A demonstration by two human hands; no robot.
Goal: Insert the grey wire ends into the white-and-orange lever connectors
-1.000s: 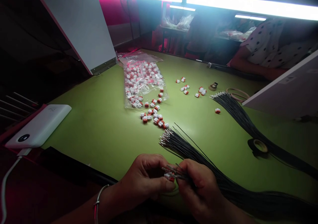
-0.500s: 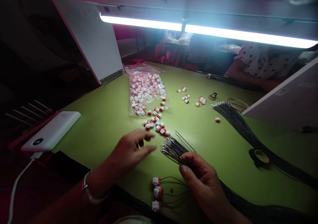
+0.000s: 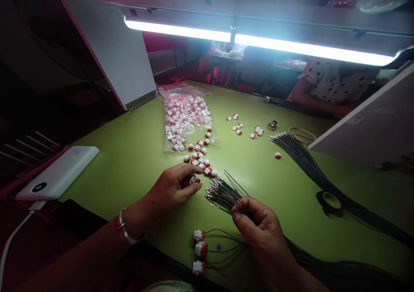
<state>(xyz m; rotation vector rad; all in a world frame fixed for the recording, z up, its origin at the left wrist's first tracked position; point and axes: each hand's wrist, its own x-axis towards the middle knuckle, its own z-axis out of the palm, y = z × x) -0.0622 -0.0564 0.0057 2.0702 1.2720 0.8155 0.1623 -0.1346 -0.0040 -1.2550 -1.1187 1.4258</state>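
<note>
My left hand [image 3: 176, 184] is curled around a small white-and-red connector [image 3: 195, 180], which shows between its thumb and fingers beside the pile of loose connectors [image 3: 201, 158]. Pinched in my right hand [image 3: 258, 223] is a bundle of thin black wires [image 3: 223, 191], its metal-tipped ends fanned toward my left hand. One or two wires stick up apart from the rest. Below, three connectors [image 3: 199, 249] lie in a column, each with a black wire leading under my right hand.
A clear plastic bag [image 3: 189, 115] full of connectors lies behind the pile. More loose connectors [image 3: 238, 126] are scattered to its right. Another wire bundle [image 3: 310, 169], a tape roll [image 3: 332, 200] and a white power bank [image 3: 58, 171] flank the work area. A person [image 3: 326, 85] sits across the table.
My left hand has closed in near the pile, and a connector now shows between its fingers. My right hand keeps its hold on the wire bundle. The whole view has shifted slightly.
</note>
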